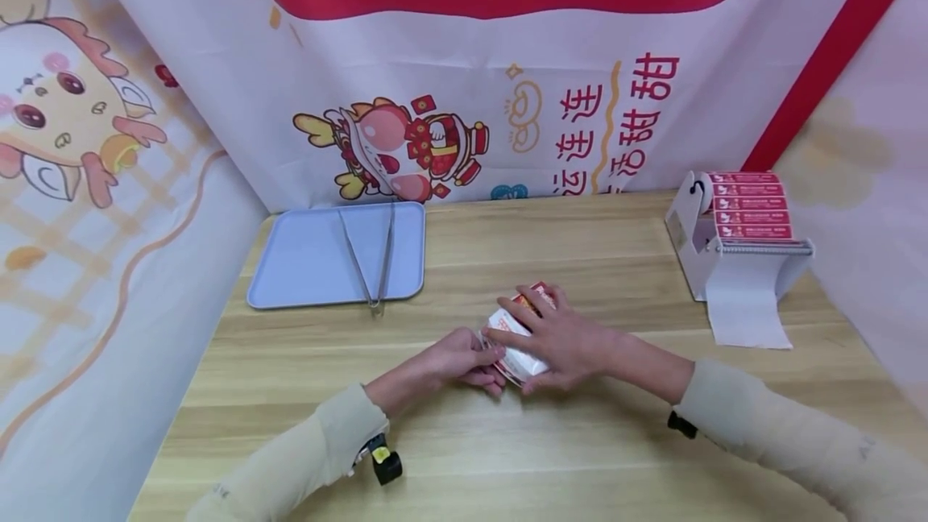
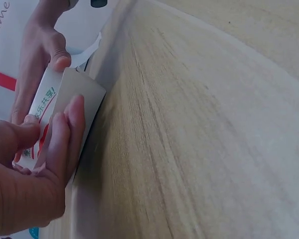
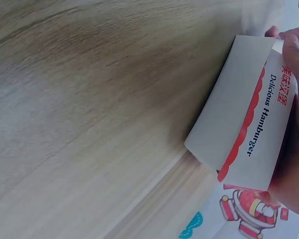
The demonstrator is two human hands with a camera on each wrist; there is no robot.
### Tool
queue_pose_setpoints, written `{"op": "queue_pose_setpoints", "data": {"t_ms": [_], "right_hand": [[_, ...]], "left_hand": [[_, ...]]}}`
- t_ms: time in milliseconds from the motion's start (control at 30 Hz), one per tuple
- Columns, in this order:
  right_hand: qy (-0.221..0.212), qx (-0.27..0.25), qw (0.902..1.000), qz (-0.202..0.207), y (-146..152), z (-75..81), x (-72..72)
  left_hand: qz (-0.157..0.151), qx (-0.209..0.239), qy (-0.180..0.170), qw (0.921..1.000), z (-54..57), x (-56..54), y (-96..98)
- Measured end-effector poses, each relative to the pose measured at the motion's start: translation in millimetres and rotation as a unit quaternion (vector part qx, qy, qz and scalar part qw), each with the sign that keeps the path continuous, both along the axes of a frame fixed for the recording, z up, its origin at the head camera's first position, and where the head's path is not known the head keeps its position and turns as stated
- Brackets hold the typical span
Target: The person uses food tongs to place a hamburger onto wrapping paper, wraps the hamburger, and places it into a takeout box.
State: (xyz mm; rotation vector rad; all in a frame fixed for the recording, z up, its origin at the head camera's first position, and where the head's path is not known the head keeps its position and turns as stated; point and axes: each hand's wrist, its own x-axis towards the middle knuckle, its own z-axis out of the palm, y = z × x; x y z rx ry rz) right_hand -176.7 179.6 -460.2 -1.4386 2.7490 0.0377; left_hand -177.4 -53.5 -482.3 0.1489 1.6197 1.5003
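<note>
A white and red paper hamburger box (image 1: 520, 364) sits on the wooden table between both hands. Its side, printed "Delicious Hamburger", faces the right wrist view, where the box (image 3: 239, 104) looks closed. My left hand (image 1: 464, 359) pinches the near left end of it. In the left wrist view the thumb of that left hand (image 2: 27, 184) is on one side and its fingers lie along the other. My right hand (image 1: 569, 341) grips the box from above and the right, fingers spread over the top, thumb at the near end. The box's inside is hidden.
A blue tray (image 1: 304, 264) stands at the back left, with metal tongs (image 1: 384, 264) lying across it and their joined end past its front edge. A label dispenser (image 1: 754, 240) with a red label roll stands at the back right. Printed cloth hangs behind the table.
</note>
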Motion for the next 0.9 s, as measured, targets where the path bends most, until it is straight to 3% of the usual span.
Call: {"op": "queue_pose_setpoints", "data": {"t_ms": [267,700,900], "right_hand": [[0.003,0.005,1.0000,0.006,-0.1,3.0,-4.9],[0.018,0.023,0.9996,0.001,-6.2,7.5,0.9],[-0.028,0.016,0.9995,-0.006,-3.4,8.4,-2.2]], "left_hand": [[-0.021,0.023,-0.010,0.9995,0.9,-6.2,-10.4],[-0.008,0.017,-0.008,0.9998,-1.6,-5.3,-10.2],[0.003,-0.001,-0.019,0.9998,-1.8,-4.4,-6.0]]}}
